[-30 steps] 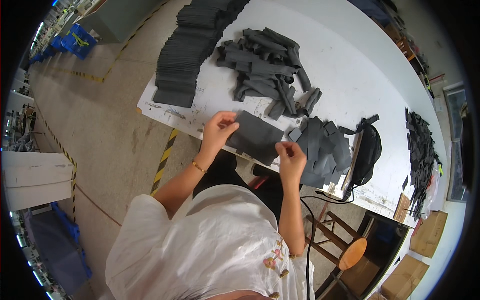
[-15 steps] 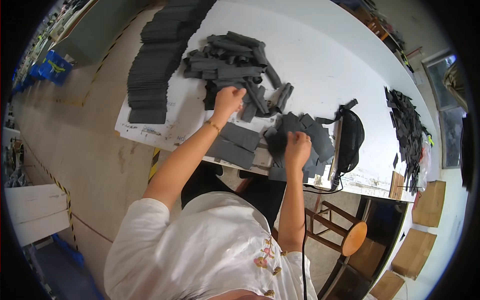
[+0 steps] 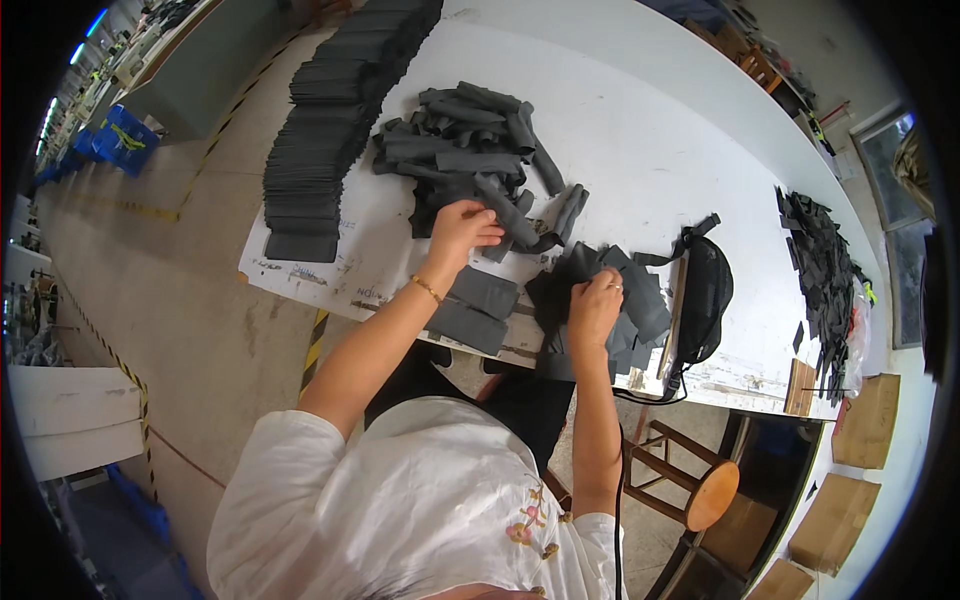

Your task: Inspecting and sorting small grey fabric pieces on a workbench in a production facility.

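Leftmost, well to the left of both hands, a long row of stacked dark fabric pieces runs up the white table. Just beyond the left hand sits a heap of rolled dark pieces. That hand reaches its near edge with fingers slightly parted; whether it grips a roll, I cannot tell. Just nearer the body, two flat dark pieces lie side by side below the left hand. The right hand is over a loose pile of flat dark pieces, fingertips drawn together; whether they pinch one is unclear. Right of this hand lies a black bag, and well beyond it, a mound of dark strips.
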The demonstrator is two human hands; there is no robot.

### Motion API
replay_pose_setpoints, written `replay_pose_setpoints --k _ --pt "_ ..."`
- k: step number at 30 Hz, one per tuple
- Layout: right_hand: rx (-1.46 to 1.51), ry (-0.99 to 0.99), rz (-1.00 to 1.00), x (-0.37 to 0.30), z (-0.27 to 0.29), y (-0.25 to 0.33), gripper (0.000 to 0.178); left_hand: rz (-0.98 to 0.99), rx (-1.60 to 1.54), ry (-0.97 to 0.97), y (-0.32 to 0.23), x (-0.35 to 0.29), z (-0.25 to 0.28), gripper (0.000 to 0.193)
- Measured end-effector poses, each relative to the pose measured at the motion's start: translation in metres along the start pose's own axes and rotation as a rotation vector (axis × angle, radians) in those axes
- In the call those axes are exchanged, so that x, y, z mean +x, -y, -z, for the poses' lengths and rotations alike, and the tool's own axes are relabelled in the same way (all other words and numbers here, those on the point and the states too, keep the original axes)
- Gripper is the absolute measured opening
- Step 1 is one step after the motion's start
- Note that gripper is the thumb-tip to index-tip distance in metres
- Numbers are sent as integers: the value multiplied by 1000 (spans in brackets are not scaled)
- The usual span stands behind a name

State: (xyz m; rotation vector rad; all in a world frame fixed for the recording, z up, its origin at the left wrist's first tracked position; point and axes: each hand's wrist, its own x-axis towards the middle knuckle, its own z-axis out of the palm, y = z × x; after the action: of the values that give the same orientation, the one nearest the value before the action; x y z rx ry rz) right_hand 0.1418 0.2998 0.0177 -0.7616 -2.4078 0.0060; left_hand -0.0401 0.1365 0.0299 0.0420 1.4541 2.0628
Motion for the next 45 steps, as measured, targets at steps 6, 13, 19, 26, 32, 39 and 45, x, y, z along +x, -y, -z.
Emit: replay_pose_setpoints --k 6,13,19,26,32,39,45 --pt "527 319 -119 4 50 15 26 43 -140 50 -10 -20 16 17" --pt "736 286 -54 -12 85 43 30 245 -332 112 -7 -41 19 7" --pt "847 258 -246 -21 104 59 29 109 -265 176 -23 -57 14 19" --pt "907 193 -122 -22 102 68 40 235 -305 155 -22 -61 20 27" --pt "848 178 -200 -27 99 69 34 285 -467 326 -19 -63 18 21" --pt "830 170 -183 -25 113 73 30 171 -294 172 -23 -70 8 18" --pt "747 76 -22 -15 115 76 25 166 -321 183 -24 -73 0 18"
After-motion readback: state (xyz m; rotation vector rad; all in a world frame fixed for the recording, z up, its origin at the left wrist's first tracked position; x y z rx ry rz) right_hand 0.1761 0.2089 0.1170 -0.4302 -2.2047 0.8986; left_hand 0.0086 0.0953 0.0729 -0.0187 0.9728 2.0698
